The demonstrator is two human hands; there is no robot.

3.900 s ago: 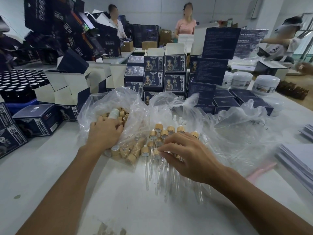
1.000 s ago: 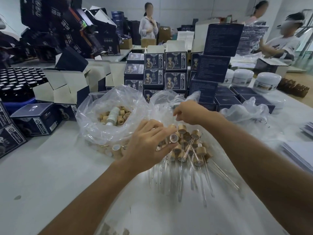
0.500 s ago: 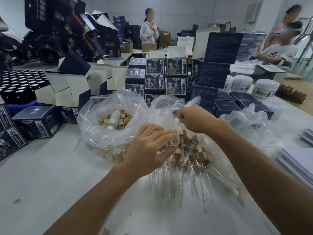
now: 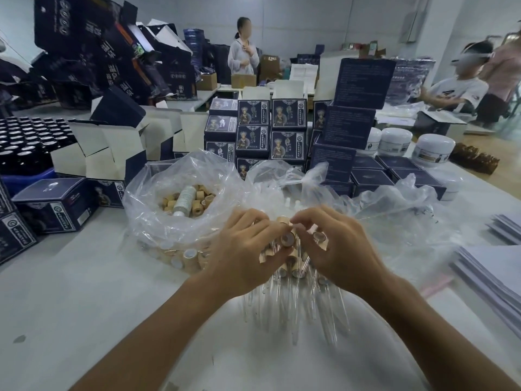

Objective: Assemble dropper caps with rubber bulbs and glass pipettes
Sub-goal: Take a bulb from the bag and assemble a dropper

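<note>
Printing on the dark blue cartons (image 4: pixel 288 128) at 12 o'clock is too small to read. The left hand (image 4: pixel 245 249) grasps a tan cylindrical dropper cap (image 4: pixel 287 238), which the right hand (image 4: pixel 335 246) at its 3 o'clock pinches too, above finished clear glass pipettes (image 4: pixel 293 311) lying at 6 o'clock.

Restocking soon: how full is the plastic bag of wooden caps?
Partly full: caps show through the plastic bag's open mouth and along its base.
</note>
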